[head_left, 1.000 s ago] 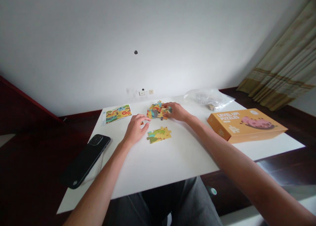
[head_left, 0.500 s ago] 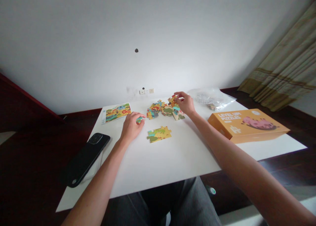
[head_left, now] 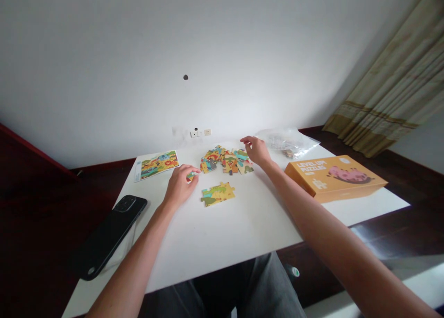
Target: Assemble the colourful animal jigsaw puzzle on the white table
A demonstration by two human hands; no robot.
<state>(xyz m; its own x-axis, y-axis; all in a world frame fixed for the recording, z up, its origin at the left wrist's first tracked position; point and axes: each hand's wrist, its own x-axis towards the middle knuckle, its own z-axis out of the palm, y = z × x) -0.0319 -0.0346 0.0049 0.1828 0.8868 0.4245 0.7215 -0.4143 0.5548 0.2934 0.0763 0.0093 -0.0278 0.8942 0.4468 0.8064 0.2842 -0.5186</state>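
My left hand point(head_left: 179, 184) is closed with its thumb and fingers around a teal and green puzzle piece point(head_left: 190, 176), partly hidden by the fingers. To its right a joined section of puzzle point(head_left: 218, 194), yellow and green, lies flat on the white table point(head_left: 222, 234). Behind that section is a heap of loose puzzle pieces point(head_left: 212, 160) in many colours. At the heap's right edge my right hand point(head_left: 255, 150) hovers with fingers bent and apart, nothing seen in them. An orange piece point(head_left: 229, 163) lies at the front of the heap.
A picture card point(head_left: 157, 165) lies at the back left, and a black phone point(head_left: 113, 234) rests at the left edge. At the back right is a clear plastic bag point(head_left: 289, 141) with pieces inside. An orange puzzle box point(head_left: 335, 177) lies at the right, beside my right forearm.
The orange piece, earlier at my right fingers, now lies lower at the front of the heap, and the right hand is apart from it. My left hand keeps its piece. The view has shifted slightly.
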